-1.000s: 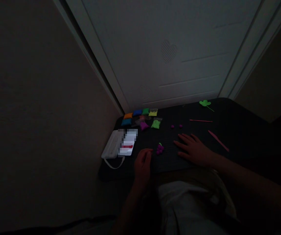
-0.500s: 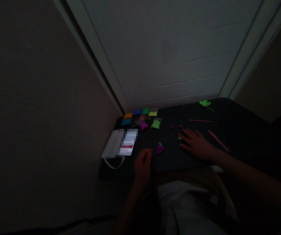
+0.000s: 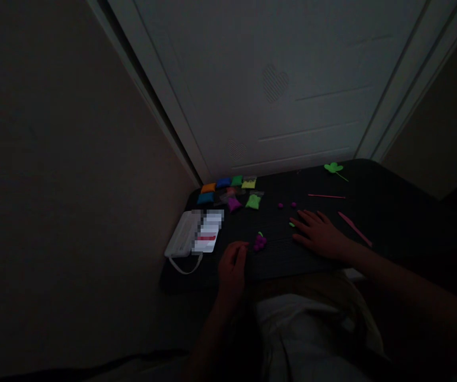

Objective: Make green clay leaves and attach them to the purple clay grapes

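My right hand [image 3: 318,233] lies flat on the dark table, fingers spread, with a small light-green piece of clay [image 3: 291,225] at the tip of one finger. Closed loosely at the table's front edge, my left hand [image 3: 231,265] has curled fingers and nothing visible in them. Between the hands sits a purple clay grape bunch [image 3: 259,243] with a green bit on top. Two small purple clay balls, one left [image 3: 280,205] and one right [image 3: 294,205], lie beyond my right fingertips. The light is dim.
Clay packets, including an orange packet [image 3: 208,188] and a light-green packet [image 3: 254,201], lie at the back left. Nearer stand a white case [image 3: 183,233] and a bright, blurred phone-like screen [image 3: 209,233]. Rightward are a pink stick [image 3: 326,196], a pink clay knife [image 3: 354,229] and a green clover-shaped piece [image 3: 334,167].
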### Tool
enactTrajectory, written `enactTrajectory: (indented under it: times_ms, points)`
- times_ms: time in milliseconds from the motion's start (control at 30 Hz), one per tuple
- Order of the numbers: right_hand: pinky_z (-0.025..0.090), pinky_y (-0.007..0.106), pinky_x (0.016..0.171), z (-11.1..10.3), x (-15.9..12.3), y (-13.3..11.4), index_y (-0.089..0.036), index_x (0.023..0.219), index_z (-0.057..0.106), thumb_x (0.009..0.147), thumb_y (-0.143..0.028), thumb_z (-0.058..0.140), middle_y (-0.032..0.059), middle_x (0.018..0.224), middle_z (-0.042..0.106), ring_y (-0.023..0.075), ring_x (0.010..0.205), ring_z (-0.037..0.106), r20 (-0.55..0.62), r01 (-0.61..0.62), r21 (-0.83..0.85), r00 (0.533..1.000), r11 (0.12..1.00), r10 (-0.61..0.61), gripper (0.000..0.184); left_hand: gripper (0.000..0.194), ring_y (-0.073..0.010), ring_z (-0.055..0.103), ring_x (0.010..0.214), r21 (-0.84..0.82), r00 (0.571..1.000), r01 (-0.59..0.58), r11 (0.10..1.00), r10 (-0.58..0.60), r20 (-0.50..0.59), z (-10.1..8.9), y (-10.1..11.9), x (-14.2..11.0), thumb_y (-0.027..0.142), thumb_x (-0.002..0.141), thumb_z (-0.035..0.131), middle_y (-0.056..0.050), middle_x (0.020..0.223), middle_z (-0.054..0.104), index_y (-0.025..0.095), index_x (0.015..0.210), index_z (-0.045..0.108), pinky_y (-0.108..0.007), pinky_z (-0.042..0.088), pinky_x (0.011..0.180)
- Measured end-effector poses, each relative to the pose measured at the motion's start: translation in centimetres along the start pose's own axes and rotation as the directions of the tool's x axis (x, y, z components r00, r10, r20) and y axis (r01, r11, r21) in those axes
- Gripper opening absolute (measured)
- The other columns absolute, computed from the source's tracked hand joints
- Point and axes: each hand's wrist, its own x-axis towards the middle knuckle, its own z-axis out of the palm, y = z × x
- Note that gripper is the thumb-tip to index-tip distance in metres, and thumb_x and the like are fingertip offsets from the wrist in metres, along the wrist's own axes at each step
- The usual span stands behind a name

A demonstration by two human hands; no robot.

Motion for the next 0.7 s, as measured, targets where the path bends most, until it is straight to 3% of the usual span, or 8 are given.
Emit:
enactTrajectory:
  times_ms: [67, 233, 467, 633, 700]
  points:
    - [0.023, 0.053, 0.098, -0.1, -0.1, -0.2, -0.025, 0.132, 0.036, 0.086, -0.055, 0.027, 0.0145, 0.138, 0.034, 0.0309, 0.127, 0.031, 0.002, 0.004, 0.001, 1.000, 1.000, -0.004, 0.056, 0.023, -0.0170, 0.057, 0.085, -0.001, 1.000, 0.001, 1.000, -0.001, 0.014, 0.0, 0.0, 0.0, 0.033, 0.083, 0.044, -0.004, 0.091, 0.062, 0.019, 0.089, 0.061, -0.029, 0.043, 0.078]
    - [0.021, 0.054, 0.099, -0.4, -1.1, -1.8, -0.031, 0.133, 0.032, 0.086, -0.055, 0.027, 0.0112, 0.142, 0.029, 0.0293, 0.128, 0.029, 0.022, 0.161, 0.053, 0.986, 0.986, -0.162, 0.053, 0.023, -0.0174, 0.057, 0.086, 0.025, 1.000, -0.006, 1.000, 0.005, 0.014, -0.2, 0.1, 0.0, 0.033, 0.084, 0.044, -0.005, 0.092, 0.061, 0.019, 0.090, 0.061, -0.030, 0.043, 0.078]
    - [0.021, 0.054, 0.098, 0.0, -0.3, 0.0, -0.025, 0.132, 0.036, 0.085, -0.055, 0.027, 0.0134, 0.140, 0.032, 0.0317, 0.128, 0.029, 0.010, -0.011, 0.013, 1.000, 1.000, 0.011, 0.056, 0.023, -0.0172, 0.057, 0.086, 0.022, 1.000, -0.012, 1.000, 0.012, 0.018, -0.1, -0.2, 0.0, 0.033, 0.084, 0.044, -0.005, 0.092, 0.062, 0.019, 0.089, 0.061, -0.029, 0.043, 0.078]
    - [0.020, 0.054, 0.099, -0.4, -1.0, -1.4, -0.031, 0.133, 0.031, 0.085, -0.056, 0.026, 0.0109, 0.142, 0.029, 0.0291, 0.128, 0.028, 0.031, 0.150, 0.047, 0.988, 0.988, -0.152, 0.054, 0.023, -0.0167, 0.057, 0.086, 0.036, 1.000, -0.013, 0.999, 0.013, 0.022, -0.1, -0.3, 0.1, 0.033, 0.084, 0.043, -0.004, 0.092, 0.061, 0.018, 0.090, 0.060, -0.029, 0.043, 0.078]
    - [0.021, 0.053, 0.099, -0.4, -1.0, -1.5, -0.030, 0.133, 0.031, 0.086, -0.056, 0.026, 0.0114, 0.141, 0.031, 0.0290, 0.128, 0.029, 0.028, 0.141, 0.043, 0.989, 0.989, -0.143, 0.055, 0.023, -0.0165, 0.057, 0.086, 0.037, 1.000, -0.016, 0.999, 0.015, 0.027, -0.1, -0.3, 0.1, 0.033, 0.085, 0.043, -0.004, 0.091, 0.061, 0.018, 0.089, 0.060, -0.029, 0.043, 0.078]
